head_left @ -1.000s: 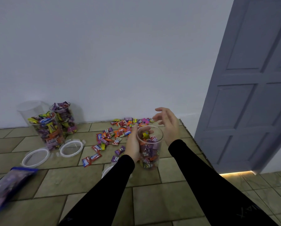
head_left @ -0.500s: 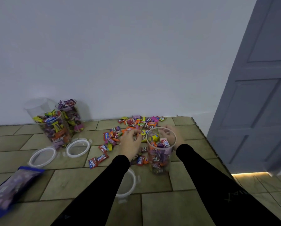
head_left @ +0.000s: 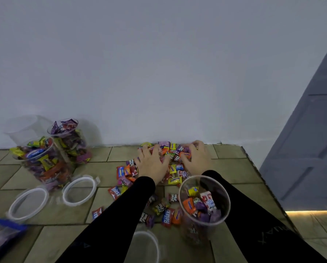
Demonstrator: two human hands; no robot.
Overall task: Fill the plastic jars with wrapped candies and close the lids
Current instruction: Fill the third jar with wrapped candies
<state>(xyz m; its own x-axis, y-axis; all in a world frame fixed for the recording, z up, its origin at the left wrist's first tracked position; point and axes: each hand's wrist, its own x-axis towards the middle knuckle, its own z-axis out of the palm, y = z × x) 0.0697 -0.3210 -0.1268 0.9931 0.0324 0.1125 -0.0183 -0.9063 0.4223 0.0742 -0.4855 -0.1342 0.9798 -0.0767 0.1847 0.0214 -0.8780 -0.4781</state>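
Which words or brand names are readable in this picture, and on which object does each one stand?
"Relax": red wrapped candy on the tiled floor.
"Relax": blue wrapped candy beside the clear plastic jar.
"mentos": yellow wrapped candy, partly blurred.
Print on the other wrappers and the black sleeve: too blurred to read.

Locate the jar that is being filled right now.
In the head view, the partly filled jar stands lower right on the tiled floor, against the right sleeve, just nearer than the loose candies.
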